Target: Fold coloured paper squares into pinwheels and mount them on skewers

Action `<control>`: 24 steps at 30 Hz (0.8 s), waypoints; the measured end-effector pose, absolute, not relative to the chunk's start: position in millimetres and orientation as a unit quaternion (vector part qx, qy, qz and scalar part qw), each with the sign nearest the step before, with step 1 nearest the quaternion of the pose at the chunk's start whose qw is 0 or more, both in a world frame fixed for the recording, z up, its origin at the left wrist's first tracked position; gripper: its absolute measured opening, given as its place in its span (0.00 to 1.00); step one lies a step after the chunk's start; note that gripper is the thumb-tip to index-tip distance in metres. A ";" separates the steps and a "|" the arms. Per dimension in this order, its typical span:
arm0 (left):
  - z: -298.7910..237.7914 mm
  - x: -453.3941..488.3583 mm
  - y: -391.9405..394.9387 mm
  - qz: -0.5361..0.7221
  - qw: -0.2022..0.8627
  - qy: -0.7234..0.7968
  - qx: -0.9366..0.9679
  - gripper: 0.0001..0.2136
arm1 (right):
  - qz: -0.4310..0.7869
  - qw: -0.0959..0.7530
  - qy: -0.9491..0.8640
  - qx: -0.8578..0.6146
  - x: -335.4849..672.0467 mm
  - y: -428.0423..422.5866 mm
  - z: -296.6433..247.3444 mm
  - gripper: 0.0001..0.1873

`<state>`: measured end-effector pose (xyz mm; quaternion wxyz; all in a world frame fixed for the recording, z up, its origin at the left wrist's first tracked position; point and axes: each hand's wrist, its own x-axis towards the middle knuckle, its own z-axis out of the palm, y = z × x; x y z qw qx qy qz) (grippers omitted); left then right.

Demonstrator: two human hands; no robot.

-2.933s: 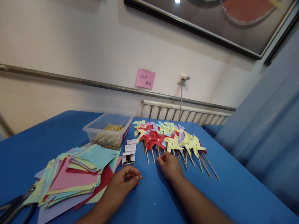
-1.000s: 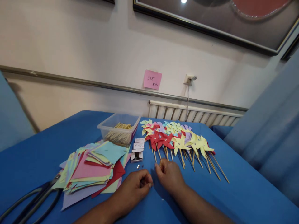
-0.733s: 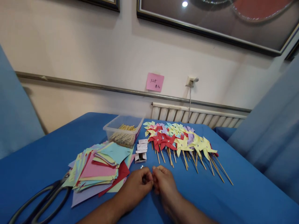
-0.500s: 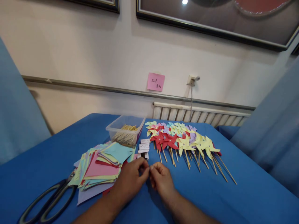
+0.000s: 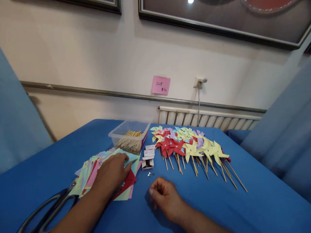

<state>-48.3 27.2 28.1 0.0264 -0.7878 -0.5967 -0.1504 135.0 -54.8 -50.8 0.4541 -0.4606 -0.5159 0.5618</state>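
Observation:
My left hand (image 5: 113, 171) is over the pile of coloured paper sheets (image 5: 92, 171), thumb apart from the fingers, touching a light blue sheet (image 5: 130, 156) on top. Its far fingers are hidden. A red sheet (image 5: 128, 183) shows beneath the hand. My right hand (image 5: 166, 199) rests near the table's middle, fingers curled closed with the thumb against them; anything inside is too small or hidden to tell. Ahead of it lie a few tiny shiny pieces (image 5: 149, 174), beside an opened small box (image 5: 147, 164) with dark contents.
A clear plastic tub (image 5: 113, 133) of wooden sticks stands behind the paper. Several paper pinwheels (image 5: 190, 150) on sticks lie at the back right. Large scissors (image 5: 57, 202) are at the left. More small white boxes (image 5: 149, 152) stand behind the opened box on the blue tablecloth (image 5: 206, 202).
My hands, together at the middle before, are now apart. The left has moved left onto the paper pile; the right has shifted slightly down. The opened box and shiny pieces are now uncovered.

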 end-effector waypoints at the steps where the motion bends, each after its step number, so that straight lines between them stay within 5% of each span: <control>1: 30.2 -48.1 27.0 -0.151 0.015 -0.601 -0.785 0.13 | 0.560 0.451 -0.520 -0.461 135.5 -55.8 -49.7 0.15; 14: 40.2 -55.0 28.1 -0.229 -0.006 -0.653 -0.722 0.13 | 0.579 0.436 -0.519 -0.453 138.2 -56.8 -43.5 0.18; 24: 36.3 -31.4 1.4 -0.418 -0.064 -0.533 -0.733 0.11 | 0.671 0.482 -0.430 -0.364 146.2 -47.5 -41.7 0.36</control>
